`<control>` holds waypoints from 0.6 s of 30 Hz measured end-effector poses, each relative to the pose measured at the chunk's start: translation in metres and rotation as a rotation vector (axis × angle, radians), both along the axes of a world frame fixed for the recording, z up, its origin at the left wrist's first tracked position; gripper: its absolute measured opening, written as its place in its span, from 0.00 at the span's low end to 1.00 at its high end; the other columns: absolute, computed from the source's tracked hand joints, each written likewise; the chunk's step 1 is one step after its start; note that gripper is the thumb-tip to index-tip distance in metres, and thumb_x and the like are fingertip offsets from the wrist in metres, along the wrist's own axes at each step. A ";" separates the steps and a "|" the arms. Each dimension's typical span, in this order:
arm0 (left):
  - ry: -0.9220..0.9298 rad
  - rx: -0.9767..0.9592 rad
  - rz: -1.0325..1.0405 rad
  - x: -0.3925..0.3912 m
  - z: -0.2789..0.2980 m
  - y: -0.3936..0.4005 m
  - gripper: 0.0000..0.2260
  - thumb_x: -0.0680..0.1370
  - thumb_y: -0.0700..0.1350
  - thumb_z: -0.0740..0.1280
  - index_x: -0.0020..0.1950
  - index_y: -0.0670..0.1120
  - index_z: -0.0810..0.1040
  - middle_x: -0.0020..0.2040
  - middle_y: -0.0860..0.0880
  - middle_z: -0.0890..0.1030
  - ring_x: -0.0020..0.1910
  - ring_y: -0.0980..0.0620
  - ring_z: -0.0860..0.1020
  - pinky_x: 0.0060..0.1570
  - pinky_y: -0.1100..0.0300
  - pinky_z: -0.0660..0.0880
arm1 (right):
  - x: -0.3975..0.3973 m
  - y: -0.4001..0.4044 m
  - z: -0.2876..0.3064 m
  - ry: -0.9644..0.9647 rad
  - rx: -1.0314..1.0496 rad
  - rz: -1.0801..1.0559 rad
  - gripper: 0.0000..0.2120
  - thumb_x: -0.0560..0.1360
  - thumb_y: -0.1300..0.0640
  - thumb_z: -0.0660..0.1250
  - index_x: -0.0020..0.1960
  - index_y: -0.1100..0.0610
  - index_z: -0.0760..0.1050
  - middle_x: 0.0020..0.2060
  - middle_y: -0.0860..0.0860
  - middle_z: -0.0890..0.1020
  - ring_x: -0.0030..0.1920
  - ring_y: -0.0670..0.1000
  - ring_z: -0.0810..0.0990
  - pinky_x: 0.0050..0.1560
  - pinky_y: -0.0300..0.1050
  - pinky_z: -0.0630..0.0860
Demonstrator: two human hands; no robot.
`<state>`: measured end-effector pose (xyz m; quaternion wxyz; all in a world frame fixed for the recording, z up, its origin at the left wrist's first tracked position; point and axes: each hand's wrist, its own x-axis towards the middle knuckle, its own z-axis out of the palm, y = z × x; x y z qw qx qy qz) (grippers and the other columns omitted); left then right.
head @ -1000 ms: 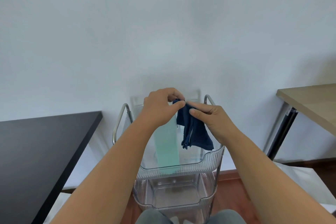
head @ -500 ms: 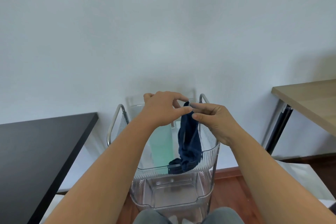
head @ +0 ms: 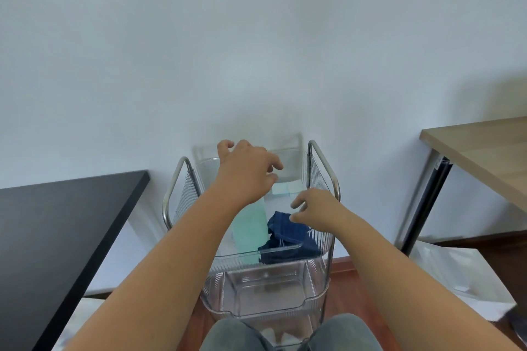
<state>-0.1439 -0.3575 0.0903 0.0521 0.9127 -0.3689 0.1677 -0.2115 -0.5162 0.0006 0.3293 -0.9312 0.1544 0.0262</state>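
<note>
A dark blue cloth (head: 288,236) lies crumpled in the top bin of a clear plastic trolley (head: 285,255), against its front right wall. A folded mint green cloth (head: 249,226) lies beside it on the left. My left hand (head: 246,172) hovers above the bin with loosely curled fingers and holds nothing. My right hand (head: 316,211) hangs just above the blue cloth, fingers relaxed and spread, apart from the fabric. Two small pale blue pads (head: 286,187) lie at the bin's far end.
The trolley has metal side handles (head: 323,162) and an empty lower clear bin (head: 268,291). A black table (head: 57,222) stands to the left, a wooden table (head: 482,151) with a black leg to the right. A white wall is behind. My knees show at the bottom.
Both hands have let go of the blue cloth, which dropped from hanging between my fingers into the top bin. My left hand rose and my right hand sank toward the bin.
</note>
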 end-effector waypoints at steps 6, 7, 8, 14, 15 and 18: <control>0.087 -0.278 0.069 0.009 -0.017 0.019 0.07 0.77 0.55 0.65 0.53 0.62 0.81 0.57 0.58 0.77 0.59 0.51 0.73 0.58 0.51 0.62 | 0.031 0.003 -0.004 0.039 -0.112 -0.005 0.14 0.72 0.49 0.71 0.45 0.61 0.84 0.43 0.55 0.85 0.44 0.54 0.83 0.43 0.46 0.80; 0.119 -0.333 0.046 0.009 -0.020 0.020 0.07 0.77 0.54 0.66 0.53 0.60 0.81 0.56 0.57 0.77 0.58 0.50 0.74 0.58 0.51 0.66 | 0.037 0.006 -0.007 0.054 -0.143 -0.020 0.18 0.72 0.45 0.70 0.40 0.62 0.81 0.38 0.55 0.83 0.41 0.55 0.82 0.40 0.47 0.79; 0.142 -0.384 0.020 0.009 -0.023 0.020 0.07 0.77 0.52 0.66 0.53 0.57 0.81 0.55 0.56 0.76 0.57 0.49 0.74 0.57 0.51 0.69 | 0.044 0.010 -0.011 0.064 -0.184 -0.040 0.21 0.71 0.41 0.69 0.37 0.60 0.76 0.34 0.54 0.80 0.37 0.55 0.79 0.36 0.47 0.77; 0.170 -0.465 -0.012 0.007 -0.026 0.022 0.07 0.78 0.49 0.67 0.54 0.54 0.82 0.53 0.53 0.73 0.52 0.48 0.75 0.53 0.49 0.75 | 0.064 0.026 -0.032 0.160 -0.350 -0.034 0.17 0.68 0.44 0.69 0.46 0.56 0.71 0.36 0.49 0.73 0.41 0.53 0.76 0.32 0.42 0.68; 0.169 -0.460 -0.015 0.007 -0.026 0.022 0.07 0.78 0.49 0.67 0.54 0.54 0.82 0.53 0.53 0.72 0.52 0.48 0.75 0.52 0.49 0.75 | 0.065 0.025 -0.033 0.160 -0.346 -0.040 0.14 0.69 0.47 0.69 0.43 0.56 0.69 0.37 0.50 0.74 0.39 0.53 0.76 0.30 0.42 0.67; 0.164 -0.448 -0.022 0.008 -0.026 0.023 0.07 0.77 0.50 0.67 0.54 0.54 0.81 0.53 0.54 0.72 0.53 0.48 0.75 0.52 0.50 0.75 | 0.066 0.017 -0.027 0.137 -0.271 -0.072 0.13 0.72 0.53 0.67 0.36 0.56 0.66 0.36 0.51 0.75 0.34 0.50 0.74 0.29 0.42 0.67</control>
